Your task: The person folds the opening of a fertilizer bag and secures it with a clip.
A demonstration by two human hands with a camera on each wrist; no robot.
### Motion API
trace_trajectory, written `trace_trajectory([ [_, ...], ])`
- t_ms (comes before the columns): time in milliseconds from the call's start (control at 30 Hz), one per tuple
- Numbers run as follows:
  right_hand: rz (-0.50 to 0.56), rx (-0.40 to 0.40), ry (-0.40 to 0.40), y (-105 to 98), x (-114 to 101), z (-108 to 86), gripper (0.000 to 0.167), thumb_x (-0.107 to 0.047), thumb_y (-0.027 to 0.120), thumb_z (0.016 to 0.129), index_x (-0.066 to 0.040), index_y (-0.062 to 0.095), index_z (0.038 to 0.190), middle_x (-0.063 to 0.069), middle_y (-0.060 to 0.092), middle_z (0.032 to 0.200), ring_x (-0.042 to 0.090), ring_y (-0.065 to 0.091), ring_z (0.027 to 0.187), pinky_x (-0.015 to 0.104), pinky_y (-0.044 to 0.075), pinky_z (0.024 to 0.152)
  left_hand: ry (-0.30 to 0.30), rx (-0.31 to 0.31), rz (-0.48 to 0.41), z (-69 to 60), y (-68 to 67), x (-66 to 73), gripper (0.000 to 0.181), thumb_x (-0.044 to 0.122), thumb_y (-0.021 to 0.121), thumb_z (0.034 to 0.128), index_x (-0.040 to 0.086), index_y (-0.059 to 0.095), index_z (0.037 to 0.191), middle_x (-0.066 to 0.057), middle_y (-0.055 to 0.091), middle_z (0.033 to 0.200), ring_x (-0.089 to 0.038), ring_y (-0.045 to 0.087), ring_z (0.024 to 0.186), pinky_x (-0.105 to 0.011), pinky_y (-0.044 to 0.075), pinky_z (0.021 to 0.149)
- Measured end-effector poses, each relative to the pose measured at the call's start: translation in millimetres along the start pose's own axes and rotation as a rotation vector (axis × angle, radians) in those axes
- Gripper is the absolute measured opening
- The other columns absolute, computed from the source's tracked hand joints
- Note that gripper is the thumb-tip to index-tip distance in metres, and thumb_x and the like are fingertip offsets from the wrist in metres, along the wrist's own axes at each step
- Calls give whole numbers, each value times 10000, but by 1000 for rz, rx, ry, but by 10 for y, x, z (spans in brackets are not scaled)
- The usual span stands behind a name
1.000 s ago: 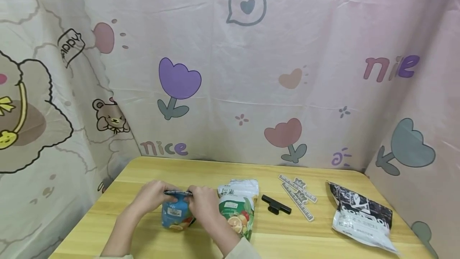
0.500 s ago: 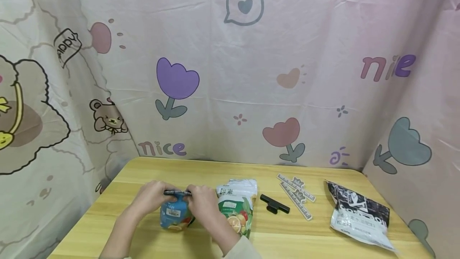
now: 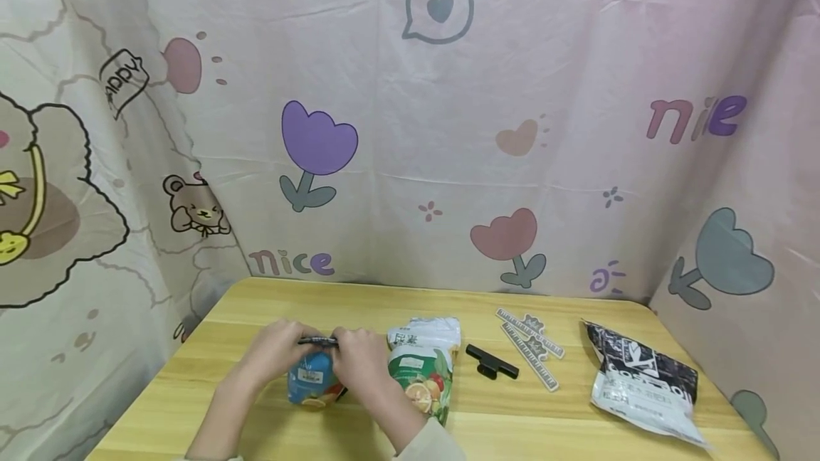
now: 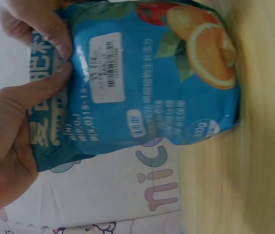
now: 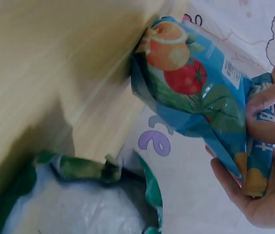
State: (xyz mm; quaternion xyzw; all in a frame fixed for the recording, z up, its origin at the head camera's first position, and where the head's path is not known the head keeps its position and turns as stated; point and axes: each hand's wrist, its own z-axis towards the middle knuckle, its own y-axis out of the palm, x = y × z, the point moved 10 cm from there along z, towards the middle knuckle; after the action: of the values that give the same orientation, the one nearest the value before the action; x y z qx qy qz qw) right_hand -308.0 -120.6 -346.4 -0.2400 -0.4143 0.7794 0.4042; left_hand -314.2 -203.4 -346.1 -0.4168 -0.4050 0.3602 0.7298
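1. Here's the blue bag (image 3: 312,379), upright with its base apparently on the table (image 3: 192,383) – left of the table's middle, towards nine o'clock in the head view.
2. The left hand (image 3: 274,348) is on its upper edge at ten o'clock, thumb in front, pinching the fold (image 4: 44,131); the right hand (image 3: 361,363), at two o'clock, clamps the other end. Both grips are firmly on the bag, thumbs nearly meeting.
3. How does it handle? Likely light to middling in weight, with loose fill below: the lower part bulges, the film creases softly. The body should sag and give; the flattened fold looks the stiffer part.
4. The film shines, so it may slide a little under dry fingers – but nothing here looks fragile.
5. Best hold, by the look of it: both ends of the fold, pressed flat between thumb and fingers, since one end alone could let the other spring loose.
6. At three o'clock from it stands the green bag (image 3: 413,368), then the black clip (image 3: 492,362).
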Motion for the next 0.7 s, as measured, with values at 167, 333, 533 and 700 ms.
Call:
trace_trajectory([
  [167,32,23,51,5,34,9,22,-191,700,765,-210,712,763,-69,579,567,51,392,392,181,251,332,-12,67,31,-2,-16,-22,92,129,755,736,155,755,824,28,683,736,-127,609,616,-308,496,576],
  [333,30,29,77,1,82,8,33,-187,715,746,-219,719,751,-78,585,572,51,383,393,187,243,328,-13,70,35,9,3,8,103,116,755,735,163,756,826,18,689,749,-169,634,657,-337,507,605],
  [533,89,-28,8,-20,60,6,39,-198,695,809,-184,729,821,-72,631,652,53,487,467,165,313,372,2,10,-18,15,19,-17,95,102,733,754,134,743,842,9,688,791,-184,640,723,-364,515,665],
  [700,269,-121,11,-85,142,-28,79,-147,689,831,-147,737,893,-52,675,774,63,609,645,151,443,508,-25,-49,-125,-29,-29,-185,120,113,721,768,126,733,887,10,683,850,-185,634,793,-374,514,703],
])
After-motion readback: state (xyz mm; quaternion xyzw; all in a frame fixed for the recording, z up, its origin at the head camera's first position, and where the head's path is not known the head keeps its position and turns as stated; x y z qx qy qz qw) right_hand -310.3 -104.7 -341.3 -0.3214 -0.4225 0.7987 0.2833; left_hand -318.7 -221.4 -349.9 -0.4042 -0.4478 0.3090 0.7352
